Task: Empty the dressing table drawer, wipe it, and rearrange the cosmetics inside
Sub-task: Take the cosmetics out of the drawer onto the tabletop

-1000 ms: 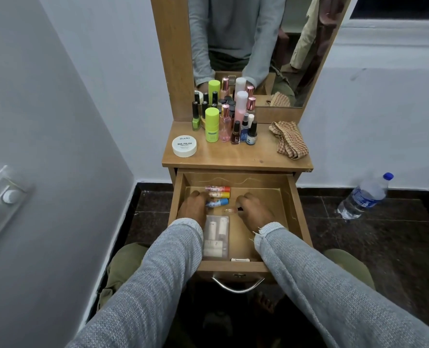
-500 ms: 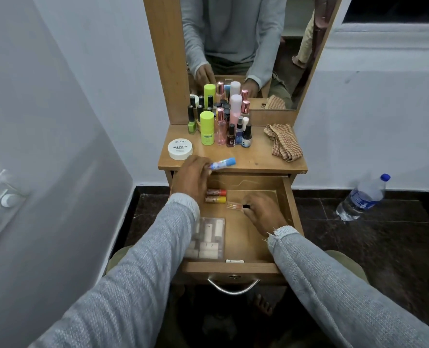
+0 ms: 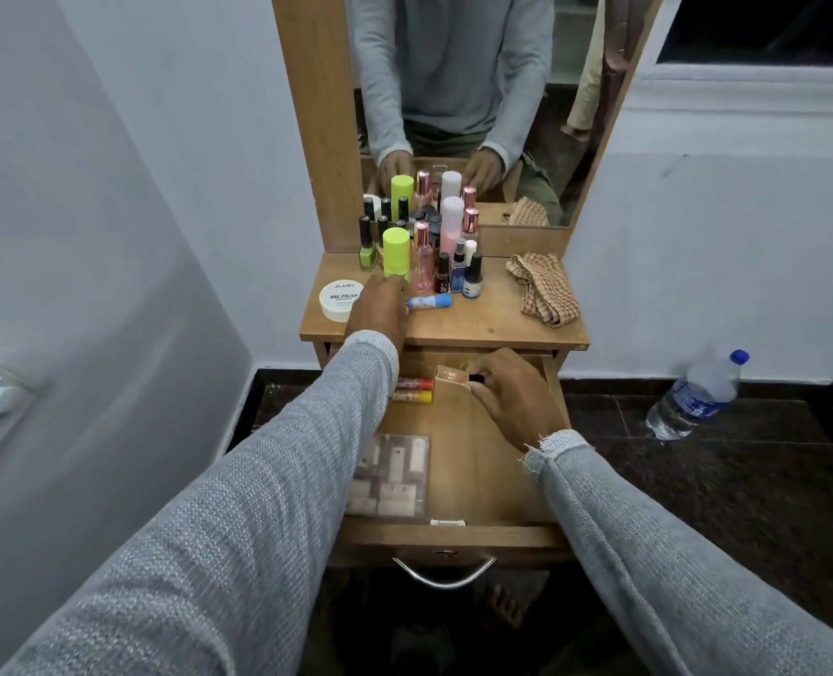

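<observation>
The left hand (image 3: pixel 380 309) is reaching over the tabletop (image 3: pixel 482 324) and holding a small blue-capped tube (image 3: pixel 429 302) at one end, the tube lying level just in front of the bottles; whether it is touching the wood I cannot tell. The right hand (image 3: pixel 512 397) is hovering over the open drawer (image 3: pixel 453 534), its fingers pinching a small clear bottle with a dark cap (image 3: pixel 456 378), which is sitting clear of the drawer floor.

In the drawer, a red tube (image 3: pixel 414 383) and a yellow tube (image 3: pixel 412 396) are lying side by side near the back, and a clear flat case of small pale pieces (image 3: pixel 395 475) is lying near the front left. A small white piece (image 3: pixel 447 522) is resting against the front wall.

On the tabletop, a white round tub (image 3: pixel 337 300) is sitting just beside the left hand, a cluster of nail polish bottles and sprays (image 3: pixel 434 256) is standing behind, with a lime green bottle (image 3: pixel 396 253) among them, and a checked cloth (image 3: pixel 543 295) is lying crumpled at the right. The mirror (image 3: pixel 453 90) is reflecting both sleeves. A water bottle (image 3: pixel 694 397) is lying on the dark floor, well apart.
</observation>
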`<state>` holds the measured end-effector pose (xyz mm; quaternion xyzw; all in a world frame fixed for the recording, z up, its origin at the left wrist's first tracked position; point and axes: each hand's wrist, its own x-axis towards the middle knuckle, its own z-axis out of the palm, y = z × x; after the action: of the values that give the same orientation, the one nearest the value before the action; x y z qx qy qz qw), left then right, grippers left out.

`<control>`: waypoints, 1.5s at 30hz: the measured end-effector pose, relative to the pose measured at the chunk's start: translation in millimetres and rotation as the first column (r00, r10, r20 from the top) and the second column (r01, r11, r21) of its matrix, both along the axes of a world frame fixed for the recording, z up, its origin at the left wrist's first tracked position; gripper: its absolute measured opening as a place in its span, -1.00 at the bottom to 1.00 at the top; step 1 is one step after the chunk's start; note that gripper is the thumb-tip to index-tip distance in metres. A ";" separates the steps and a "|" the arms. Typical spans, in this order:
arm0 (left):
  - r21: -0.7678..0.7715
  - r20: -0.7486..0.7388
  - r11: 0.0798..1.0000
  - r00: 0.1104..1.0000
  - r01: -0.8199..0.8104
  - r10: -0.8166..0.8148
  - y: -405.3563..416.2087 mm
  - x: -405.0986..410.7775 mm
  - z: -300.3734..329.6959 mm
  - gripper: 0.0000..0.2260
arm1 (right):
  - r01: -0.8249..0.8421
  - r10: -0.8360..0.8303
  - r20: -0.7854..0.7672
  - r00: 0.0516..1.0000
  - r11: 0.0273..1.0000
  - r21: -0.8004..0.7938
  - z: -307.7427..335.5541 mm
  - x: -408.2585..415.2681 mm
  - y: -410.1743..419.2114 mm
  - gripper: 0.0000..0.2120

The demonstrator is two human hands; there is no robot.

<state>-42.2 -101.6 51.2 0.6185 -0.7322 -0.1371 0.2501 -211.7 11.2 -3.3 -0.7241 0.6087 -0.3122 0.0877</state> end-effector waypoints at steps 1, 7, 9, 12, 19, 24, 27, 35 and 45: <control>-0.009 -0.010 1.000 1.000 -0.007 0.007 -0.1 -0.6 -0.8 -0.76 | 0.005 -0.005 -0.009 1.000 1.000 0.006 -0.9 0.4 -0.9 -0.89; -0.021 -0.057 0.998 0.997 -0.059 0.058 -2.1 -1.4 -1.5 -0.83 | -0.023 0.023 -0.017 1.000 1.000 0.001 -6.7 3.7 -1.0 -0.89; -0.030 -0.060 0.997 0.996 -0.066 0.064 -3.0 -1.7 -0.6 -0.86 | -0.033 0.033 -0.010 0.999 0.999 -0.006 -7.7 4.2 0.1 -0.89; -0.044 -0.079 0.996 0.994 -0.077 0.074 -3.3 -2.3 -1.5 -0.88 | -0.038 0.037 -0.016 0.999 0.999 -0.020 -9.4 2.4 0.2 -0.89; -0.023 -0.140 0.994 0.985 -0.105 0.101 1.0 -3.0 -1.1 -0.88 | -0.009 0.009 0.006 1.000 0.998 -0.064 5.2 2.5 -10.9 -0.88; -0.052 -0.240 0.995 0.968 -0.084 0.069 29.0 3.1 -12.0 -0.84 | -0.017 0.016 -0.019 1.000 0.997 -0.075 25.3 5.8 -31.3 -0.91; -0.142 -0.282 0.987 0.959 -0.079 0.037 54.6 10.5 -26.6 -0.86 | 0.004 -0.006 -0.025 1.000 0.998 -0.070 36.1 7.6 -45.7 -0.91; -0.019 -0.131 0.998 0.989 -0.064 0.060 84.5 50.3 -76.2 -0.90 | 0.056 -0.052 -0.096 0.994 0.998 0.040 35.5 31.2 -79.8 -0.87; 0.229 0.080 0.973 0.997 -0.020 0.001 69.9 38.0 -82.4 -0.80 | 0.164 -0.164 0.008 0.986 0.986 -0.038 34.4 33.2 -78.4 -0.84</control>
<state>-4.2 -31.7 -31.1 0.6520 -0.7176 -0.1948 0.1484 -178.5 -67.2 31.1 -0.6723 0.6599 -0.3319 0.0492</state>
